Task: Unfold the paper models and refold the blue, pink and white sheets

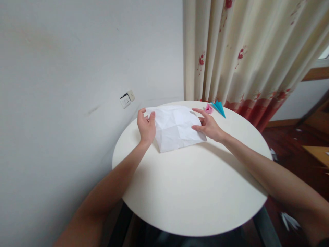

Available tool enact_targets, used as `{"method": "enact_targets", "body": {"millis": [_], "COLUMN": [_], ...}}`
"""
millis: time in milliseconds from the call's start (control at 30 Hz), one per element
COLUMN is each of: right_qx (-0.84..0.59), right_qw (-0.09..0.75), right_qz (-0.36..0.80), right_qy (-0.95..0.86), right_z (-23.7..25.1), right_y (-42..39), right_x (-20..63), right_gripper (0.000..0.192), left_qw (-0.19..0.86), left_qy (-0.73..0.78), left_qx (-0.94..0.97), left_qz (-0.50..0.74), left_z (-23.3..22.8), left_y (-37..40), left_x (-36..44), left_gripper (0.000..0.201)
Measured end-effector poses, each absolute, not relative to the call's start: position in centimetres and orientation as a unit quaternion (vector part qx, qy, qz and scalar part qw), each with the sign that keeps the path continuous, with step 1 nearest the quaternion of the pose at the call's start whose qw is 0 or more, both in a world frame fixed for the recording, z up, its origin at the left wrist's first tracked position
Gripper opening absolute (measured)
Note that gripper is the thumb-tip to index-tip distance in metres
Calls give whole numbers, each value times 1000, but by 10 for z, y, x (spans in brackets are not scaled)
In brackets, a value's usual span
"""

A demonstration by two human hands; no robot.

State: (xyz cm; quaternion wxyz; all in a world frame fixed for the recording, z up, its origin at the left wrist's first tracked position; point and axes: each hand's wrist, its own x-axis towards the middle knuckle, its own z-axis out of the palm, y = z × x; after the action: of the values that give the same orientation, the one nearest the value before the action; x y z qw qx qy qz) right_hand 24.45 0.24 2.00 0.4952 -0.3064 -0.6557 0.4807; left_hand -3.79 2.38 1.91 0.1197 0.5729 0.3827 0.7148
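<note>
A creased sheet of white paper [174, 128] is held slightly raised and bent above the far half of the round white table. At its left edge, my left hand [147, 126] pinches the paper, thumb on the near face and fingers curled behind. My right hand [208, 127] is at the opposite edge, its thumb lying over the paper and its index finger stretched out past the rim of the sheet. The other right fingers are partly hidden behind the edge. Fold lines cross near the sheet's middle.
Beyond my right hand, a small pink folded paper piece [208, 109] and a blue folded paper piece [219, 108] lie near the far rim of the table [195, 195]. A wall with a socket [125, 101] borders the left; a flowered curtain [239, 61] hangs behind.
</note>
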Motion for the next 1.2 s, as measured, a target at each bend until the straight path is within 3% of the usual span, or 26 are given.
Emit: {"method": "enact_targets", "body": {"millis": [200,300,400,467,533,667,800,933,1067,1200], "right_qx": [-347,-447,-534,-552,-551,-544,-582,-602,-603,-613], "right_qw": [487,443,379,337,301,226,173,173,194,245], "right_qz": [437,404,327,269,230,146,99,104,124,130], "right_qy": [-672,-664,-681,-714,-744,-795,-789,-772,-763,-740], "right_z": [13,-9,-34,-45,-48,-37,-25,-22,-26,-29], "right_y": [10,19,28,30,26,5,-9,-4,11,37], "right_x": [247,242,233,226,219,209,211,223,231,241], "right_gripper": [69,52,47,45,45,44,44,36,27,19], "left_qw": [164,199,86,19,23,55,46,94,32,54], "left_qy": [455,565,595,576,557,587,600,592,632,669], "left_qx": [579,619,702,755,801,806,798,800,773,736], "left_qz": [656,508,382,313,219,54,15,-30,41,86], "left_z": [3,-9,-16,-20,-26,-42,-40,-19,-12,-27], "left_y": [41,52,52,42,26,2,23,57,67,71], "left_x": [-49,-59,-58,-45,-23,12,-10,-77,-111,-93], "left_gripper": [46,52,57,50,50,71,72,68,65,62]}}
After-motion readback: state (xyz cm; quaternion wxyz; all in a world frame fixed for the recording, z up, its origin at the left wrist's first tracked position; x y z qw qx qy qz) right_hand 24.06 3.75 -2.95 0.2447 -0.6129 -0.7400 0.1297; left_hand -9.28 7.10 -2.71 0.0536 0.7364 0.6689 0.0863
